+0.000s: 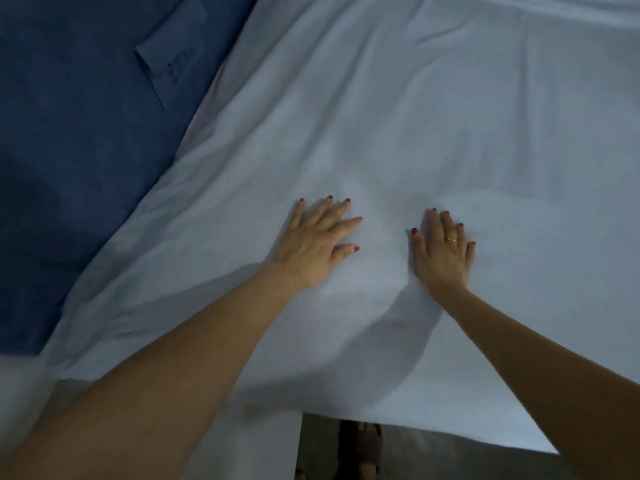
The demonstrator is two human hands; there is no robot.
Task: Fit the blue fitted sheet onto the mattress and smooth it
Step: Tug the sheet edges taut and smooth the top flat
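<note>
A pale blue sheet [433, 109] covers most of the bed, with soft wrinkles running toward the far side. My left hand [317, 242] lies flat on it, fingers spread and straight, palm down. My right hand [443, 252], with a gold ring on one finger, presses flat on the sheet a hand's width to the right. Neither hand holds any fabric. The sheet's near edge [415, 420] hangs over the bed's front side. A darker blue cloth [79, 140] with a sewn label lies at the left, partly under the pale sheet's edge.
Below the bed's front edge the grey floor [433, 459] shows, with a foot in a dark sandal [363, 445]. White fabric [20, 393] bunches at the lower left corner.
</note>
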